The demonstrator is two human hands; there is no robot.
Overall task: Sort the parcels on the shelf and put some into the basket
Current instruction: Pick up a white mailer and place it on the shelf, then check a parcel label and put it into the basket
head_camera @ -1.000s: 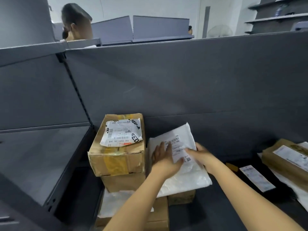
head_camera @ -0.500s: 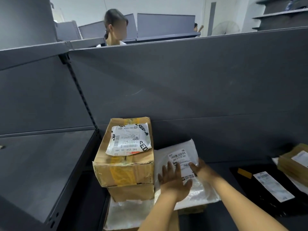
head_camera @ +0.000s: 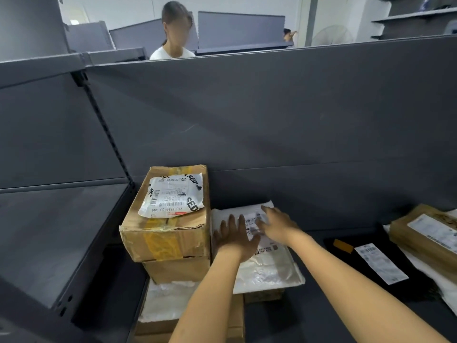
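Lighting: bright, even, from the white room behind the partition; shelf [head_camera: 272, 125] interior dim and grey. Soft shadow under both forearms. Right hand [head_camera: 278, 225] motion-blurred. Wide-angle bowing at frame edges. Faint sheen on white plastic parcel [head_camera: 268, 271].

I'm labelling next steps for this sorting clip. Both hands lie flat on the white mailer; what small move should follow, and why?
Probably curl the fingers of both hands around the white mailer's edges and lift it. The left hand and right hand rest open on its label, gripping nothing, and no basket is in view, so it must be lifted before it goes anywhere.
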